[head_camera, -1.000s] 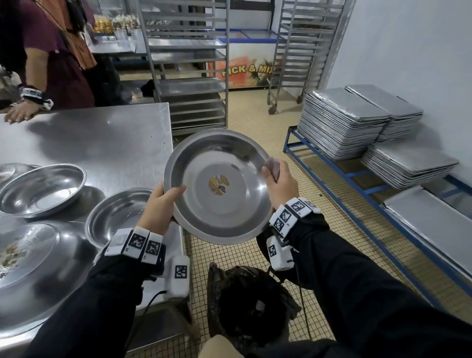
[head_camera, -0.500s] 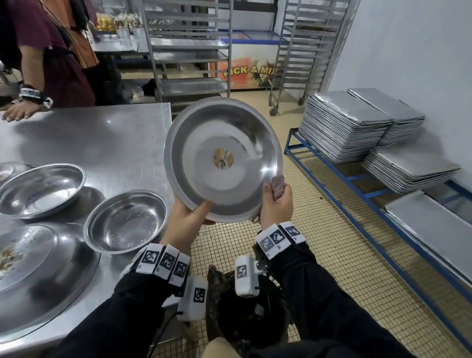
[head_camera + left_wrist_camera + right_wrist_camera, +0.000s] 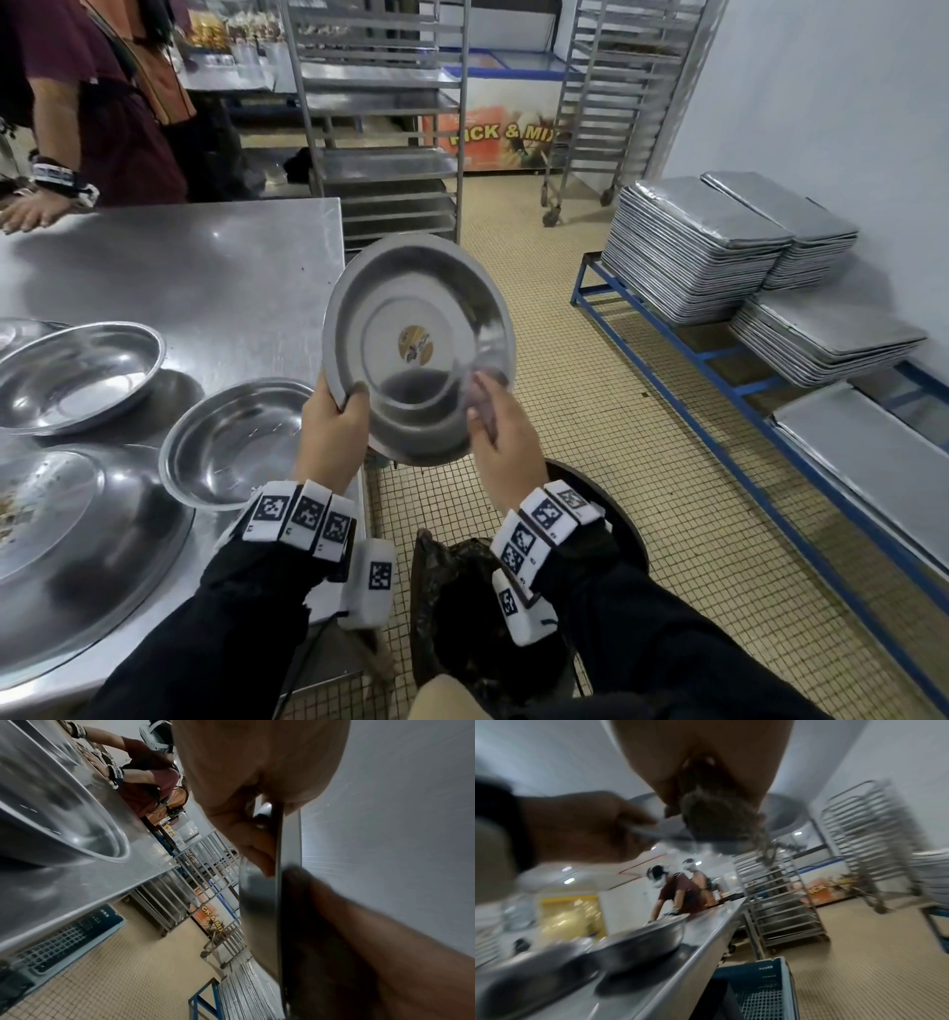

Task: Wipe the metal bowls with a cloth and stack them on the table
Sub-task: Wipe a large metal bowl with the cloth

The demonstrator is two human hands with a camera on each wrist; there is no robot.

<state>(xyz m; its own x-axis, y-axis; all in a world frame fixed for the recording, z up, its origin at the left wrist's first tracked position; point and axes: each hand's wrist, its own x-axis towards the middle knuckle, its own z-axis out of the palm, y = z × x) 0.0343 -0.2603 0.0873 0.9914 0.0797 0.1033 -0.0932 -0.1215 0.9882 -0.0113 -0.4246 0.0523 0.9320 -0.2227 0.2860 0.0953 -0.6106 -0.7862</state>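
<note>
Item: metal bowl (image 3: pixel 418 349), held tilted in the air off the table (image 3: pixel 205 267) edge, above a dark bin (image 3: pixel 513 606), inside facing the wearer, round sticker at its centre. Left hand (image 3: pixel 334 426) grips the lower left rim, thumb on the inner face, fingers (image 3: pixel 254 839) curled behind. Right hand (image 3: pixel 500 437) pinches a greyish cloth (image 3: pixel 713 817) against the lower right rim; its fingers are closed on the cloth. Step in hand, as judged: wiping this bowl, not yet stacked. Next move calls for running the cloth round the rest of the surface, then setting the bowl into the small bowl (image 3: pixel 236 442) on the table, just left of the left fingers. Also on the table: a wider bowl (image 3: pixel 77 375) and a large soiled pan (image 3: pixel 77 555), further left. Views: head view alone shows the sticker and both grips; right wrist view alone shows the cloth's frayed trailing threads; left wrist view shows the rim edge-on.
</note>
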